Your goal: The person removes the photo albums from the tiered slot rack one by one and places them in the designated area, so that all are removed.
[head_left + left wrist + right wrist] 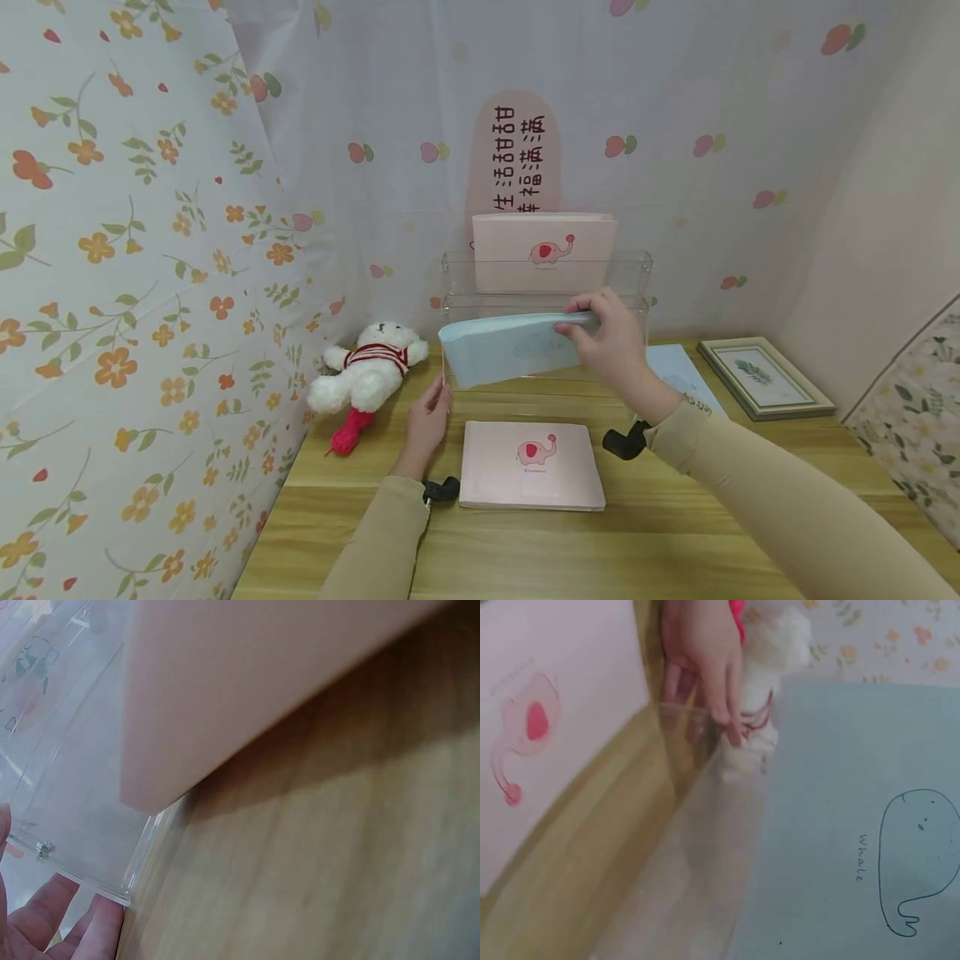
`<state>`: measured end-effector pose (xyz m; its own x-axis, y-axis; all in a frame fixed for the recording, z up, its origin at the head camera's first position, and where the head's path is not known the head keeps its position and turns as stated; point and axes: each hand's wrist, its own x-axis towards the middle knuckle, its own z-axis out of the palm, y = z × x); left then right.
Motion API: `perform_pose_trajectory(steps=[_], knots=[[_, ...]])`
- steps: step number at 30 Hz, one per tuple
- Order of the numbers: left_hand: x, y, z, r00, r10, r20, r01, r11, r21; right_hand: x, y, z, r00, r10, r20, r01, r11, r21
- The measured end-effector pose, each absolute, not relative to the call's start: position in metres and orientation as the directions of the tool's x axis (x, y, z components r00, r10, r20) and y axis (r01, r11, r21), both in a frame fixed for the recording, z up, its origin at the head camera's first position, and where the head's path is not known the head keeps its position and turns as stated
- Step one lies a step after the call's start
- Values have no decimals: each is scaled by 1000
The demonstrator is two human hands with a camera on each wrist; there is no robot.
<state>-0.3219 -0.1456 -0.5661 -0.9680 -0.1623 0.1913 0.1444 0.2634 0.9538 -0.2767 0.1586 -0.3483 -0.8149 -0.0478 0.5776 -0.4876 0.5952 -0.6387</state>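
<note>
the right hand (611,342) pinches the right end of a blue notebook (498,354) between thumb and fingers; the rest of it stretches leftward from that hand, its far end just above the left hand (427,417). the left hand holds the side edge of a clear stand (633,287), thumb on one side and fingers on the other; in the left wrist view the thumb is cut off at the picture's border and the fingertips run behind the see-through panel. whether the blue notebook touches the stand is hard to tell.

between the hands and nearer the person, a pink notebook (495,475) lies flat on the desk (525,558); the left wrist view catches only a blurred corner of it. beyond the hands, a second pink notebook (502,258) stands in the stand's upper tier. behind the right wrist lies a blue booklet (675,375), partly covered, its lettering cut short. further right of that hand is a picture frame (772,375); left of the left hand, a white stuffed toy (375,367).

the right wrist view clearly shows a whale drawing (919,862) and the word "whale" on the blue notebook, faint from the head; the right hand itself is out of that view.
</note>
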Motion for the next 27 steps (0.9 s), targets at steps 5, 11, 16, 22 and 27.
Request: perform_pose_trajectory(steps=[5,11,16,22,27], knots=[[-321,-146,-565,-969,-171,181,131,265,955,-256,158,-369,-833,-83,546,-480,599,-641],[-321,-145,-564,-976,-160,145,112,202,973,-232,161,-392,-868,-125,481,-446,622,-644],[-323,-146,-566,-974,-171,148,105,236,966,-212,164,-408,-908,-163,385,-399,615,-680],[-326,-147,-571,-964,-184,192,136,281,950,-196,163,-424,-918,-201,342,-391,600,-698],[-324,-147,-570,-959,-181,217,161,281,946,-188,162,-432,-941,-207,267,-338,600,-725]])
